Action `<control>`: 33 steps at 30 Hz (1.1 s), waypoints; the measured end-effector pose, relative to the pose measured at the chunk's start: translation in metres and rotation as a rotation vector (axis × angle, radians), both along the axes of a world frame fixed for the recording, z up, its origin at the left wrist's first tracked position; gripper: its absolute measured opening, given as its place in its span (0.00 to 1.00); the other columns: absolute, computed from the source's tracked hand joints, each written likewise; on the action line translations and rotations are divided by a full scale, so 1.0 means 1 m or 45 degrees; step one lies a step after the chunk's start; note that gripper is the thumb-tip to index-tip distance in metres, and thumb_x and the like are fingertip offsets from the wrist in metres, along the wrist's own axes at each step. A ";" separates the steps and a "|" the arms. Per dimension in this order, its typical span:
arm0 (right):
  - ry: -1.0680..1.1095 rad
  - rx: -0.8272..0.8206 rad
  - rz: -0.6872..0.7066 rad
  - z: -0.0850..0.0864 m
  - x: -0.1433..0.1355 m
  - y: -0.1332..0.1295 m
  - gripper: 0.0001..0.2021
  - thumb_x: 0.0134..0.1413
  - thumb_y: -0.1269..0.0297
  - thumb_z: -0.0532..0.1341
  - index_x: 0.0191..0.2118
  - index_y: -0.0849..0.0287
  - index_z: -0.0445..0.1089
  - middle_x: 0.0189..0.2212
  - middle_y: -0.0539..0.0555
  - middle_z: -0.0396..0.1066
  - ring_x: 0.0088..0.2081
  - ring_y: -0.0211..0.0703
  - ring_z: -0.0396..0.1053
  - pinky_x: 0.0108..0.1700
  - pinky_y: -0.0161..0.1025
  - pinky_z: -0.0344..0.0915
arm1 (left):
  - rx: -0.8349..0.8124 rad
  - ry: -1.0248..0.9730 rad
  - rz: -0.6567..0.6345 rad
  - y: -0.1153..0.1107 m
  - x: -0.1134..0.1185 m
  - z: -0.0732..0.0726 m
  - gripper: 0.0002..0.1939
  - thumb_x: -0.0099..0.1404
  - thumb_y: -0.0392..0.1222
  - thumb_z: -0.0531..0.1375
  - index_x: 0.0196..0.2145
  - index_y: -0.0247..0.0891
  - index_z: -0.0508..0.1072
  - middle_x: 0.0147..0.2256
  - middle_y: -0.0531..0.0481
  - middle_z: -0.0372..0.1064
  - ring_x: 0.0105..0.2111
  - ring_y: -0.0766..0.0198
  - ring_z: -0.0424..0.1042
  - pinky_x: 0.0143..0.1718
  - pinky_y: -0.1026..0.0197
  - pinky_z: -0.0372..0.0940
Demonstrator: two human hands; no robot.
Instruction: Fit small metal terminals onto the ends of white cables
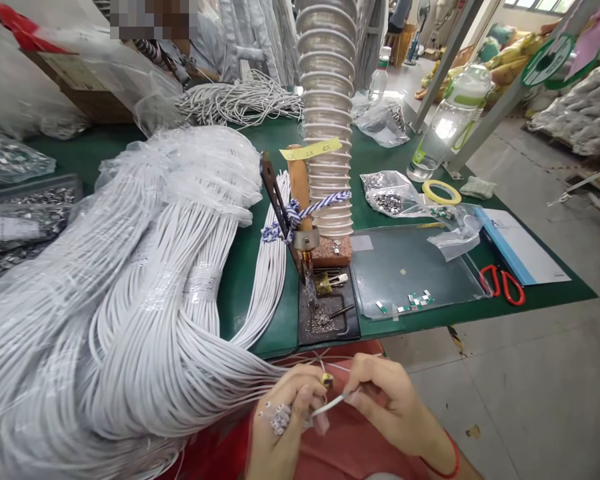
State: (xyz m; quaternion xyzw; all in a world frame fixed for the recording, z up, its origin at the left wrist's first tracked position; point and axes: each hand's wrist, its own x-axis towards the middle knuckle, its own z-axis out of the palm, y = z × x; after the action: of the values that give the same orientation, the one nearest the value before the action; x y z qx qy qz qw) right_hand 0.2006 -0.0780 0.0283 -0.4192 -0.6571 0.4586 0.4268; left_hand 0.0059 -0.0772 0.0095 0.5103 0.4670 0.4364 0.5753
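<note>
My left hand (285, 417) is closed round a bunch of white cables, whose cut ends (280, 419) stick out by the thumb. Between the two hands runs one pale cable end (329, 404), and my right hand (383, 400) pinches its tip. Something small and yellow (327, 381) shows at my left fingertips; what it is cannot be made out. Large bundles of white cable (145, 320), partly wrapped in clear plastic, fill the left side. Above my hands, a soldering iron with a wooden handle (299, 183) points down over a black tray (335, 327).
On the green table (245, 260) lie a thinner cable bundle (270, 273), a clear mat (410, 267) with small green-white pieces, red scissors (505, 285) and yellow tape (441, 193). A ribbed duct (329, 100) hangs centrally. A water bottle (447, 123) stands right. Another person (205, 50) is behind.
</note>
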 end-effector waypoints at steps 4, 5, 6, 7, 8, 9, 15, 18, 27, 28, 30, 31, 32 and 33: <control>0.115 0.002 -0.073 0.001 0.041 -0.019 0.12 0.67 0.55 0.58 0.33 0.53 0.70 0.24 0.51 0.63 0.26 0.44 0.60 0.30 0.41 0.57 | -0.179 -0.259 0.289 -0.002 -0.001 -0.008 0.13 0.66 0.50 0.64 0.31 0.39 0.82 0.30 0.48 0.80 0.23 0.62 0.78 0.27 0.64 0.73; 0.131 -0.011 -0.136 0.002 0.053 -0.023 0.13 0.66 0.53 0.58 0.33 0.52 0.70 0.23 0.51 0.63 0.27 0.46 0.60 0.31 0.42 0.58 | -0.215 -0.319 0.312 -0.003 -0.002 -0.009 0.13 0.64 0.50 0.66 0.30 0.38 0.82 0.28 0.48 0.79 0.21 0.64 0.76 0.25 0.66 0.71; 0.148 -0.004 -0.196 0.004 0.064 -0.027 0.14 0.65 0.50 0.59 0.33 0.52 0.70 0.23 0.52 0.62 0.27 0.47 0.60 0.31 0.44 0.58 | -0.248 -0.366 0.314 -0.004 -0.003 -0.009 0.14 0.63 0.51 0.66 0.29 0.37 0.81 0.28 0.48 0.79 0.17 0.68 0.72 0.22 0.68 0.68; 0.141 0.014 -0.246 0.006 0.073 -0.031 0.15 0.63 0.48 0.59 0.33 0.53 0.70 0.23 0.53 0.61 0.27 0.48 0.60 0.31 0.45 0.58 | -0.287 -0.395 0.306 -0.005 -0.004 -0.009 0.15 0.63 0.51 0.67 0.28 0.36 0.81 0.28 0.48 0.79 0.14 0.72 0.67 0.18 0.70 0.64; 0.117 0.036 -0.290 0.009 0.079 -0.034 0.14 0.63 0.48 0.60 0.34 0.53 0.71 0.24 0.54 0.61 0.27 0.49 0.60 0.30 0.45 0.58 | -0.328 -0.409 0.296 -0.006 -0.004 -0.008 0.16 0.62 0.52 0.67 0.27 0.35 0.80 0.29 0.47 0.79 0.12 0.75 0.63 0.15 0.72 0.59; 0.074 0.051 -0.313 0.012 0.083 -0.036 0.13 0.62 0.49 0.61 0.34 0.53 0.71 0.24 0.54 0.62 0.27 0.49 0.60 0.29 0.45 0.58 | -0.364 -0.415 0.285 -0.008 -0.004 -0.007 0.17 0.62 0.52 0.67 0.27 0.35 0.80 0.30 0.46 0.79 0.11 0.77 0.60 0.13 0.73 0.54; -0.250 0.014 -0.158 0.020 0.040 -0.029 0.03 0.63 0.68 0.62 0.37 0.53 0.69 0.28 0.50 0.69 0.27 0.41 0.64 0.29 0.36 0.61 | -0.393 -0.380 0.163 -0.019 0.002 0.000 0.19 0.63 0.55 0.66 0.26 0.35 0.78 0.31 0.46 0.78 0.11 0.78 0.58 0.13 0.73 0.47; -0.174 -0.112 -0.104 0.013 0.007 -0.025 0.06 0.60 0.65 0.65 0.42 0.54 0.68 0.30 0.49 0.70 0.29 0.40 0.65 0.32 0.35 0.63 | -0.358 -0.334 0.037 -0.024 0.005 0.001 0.20 0.64 0.56 0.63 0.28 0.35 0.78 0.24 0.49 0.75 0.10 0.77 0.56 0.14 0.71 0.46; 0.149 -0.476 0.148 -0.010 -0.031 -0.027 0.26 0.44 0.60 0.75 0.47 0.54 0.64 0.32 0.47 0.65 0.31 0.40 0.62 0.33 0.34 0.62 | -0.360 -0.452 0.301 -0.030 0.009 0.012 0.22 0.63 0.58 0.65 0.24 0.36 0.72 0.20 0.57 0.65 0.12 0.80 0.47 0.15 0.71 0.41; 0.040 -0.427 0.154 -0.014 -0.033 -0.027 0.27 0.42 0.62 0.76 0.47 0.54 0.65 0.33 0.47 0.65 0.33 0.41 0.63 0.35 0.35 0.63 | -0.340 -0.470 0.323 -0.030 0.008 0.014 0.22 0.63 0.58 0.64 0.24 0.36 0.72 0.20 0.57 0.63 0.12 0.80 0.48 0.15 0.72 0.40; -0.181 -0.274 0.194 -0.023 -0.038 -0.027 0.22 0.42 0.69 0.74 0.43 0.55 0.67 0.37 0.50 0.66 0.37 0.44 0.64 0.39 0.37 0.63 | -0.284 -0.481 0.347 -0.032 0.006 0.018 0.22 0.65 0.57 0.64 0.24 0.37 0.71 0.21 0.57 0.62 0.13 0.78 0.50 0.15 0.72 0.42; -0.272 -0.184 0.225 -0.028 -0.042 -0.027 0.18 0.42 0.72 0.73 0.39 0.55 0.68 0.37 0.50 0.67 0.38 0.46 0.64 0.39 0.38 0.63 | -0.255 -0.479 0.343 -0.034 0.005 0.019 0.22 0.65 0.57 0.63 0.23 0.37 0.70 0.20 0.57 0.61 0.14 0.77 0.51 0.15 0.72 0.45; -0.338 -0.102 0.252 -0.034 -0.046 -0.027 0.14 0.43 0.74 0.71 0.35 0.56 0.69 0.36 0.50 0.67 0.39 0.46 0.64 0.40 0.38 0.62 | -0.229 -0.477 0.323 -0.036 0.004 0.019 0.22 0.65 0.57 0.63 0.23 0.38 0.70 0.20 0.57 0.61 0.14 0.76 0.52 0.15 0.72 0.48; -0.372 -0.035 0.266 -0.040 -0.050 -0.027 0.11 0.43 0.75 0.69 0.31 0.56 0.68 0.33 0.50 0.66 0.38 0.46 0.64 0.39 0.38 0.61 | -0.207 -0.476 0.294 -0.039 0.004 0.019 0.22 0.66 0.59 0.62 0.24 0.39 0.70 0.19 0.57 0.62 0.14 0.75 0.53 0.15 0.71 0.50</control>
State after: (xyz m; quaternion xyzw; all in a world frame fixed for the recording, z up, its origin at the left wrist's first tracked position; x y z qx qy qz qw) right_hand 0.1508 -0.1051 -0.0115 -0.4168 -0.7457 0.4436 0.2710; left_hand 0.0104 -0.1157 0.0285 0.3159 0.4413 0.5472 0.6372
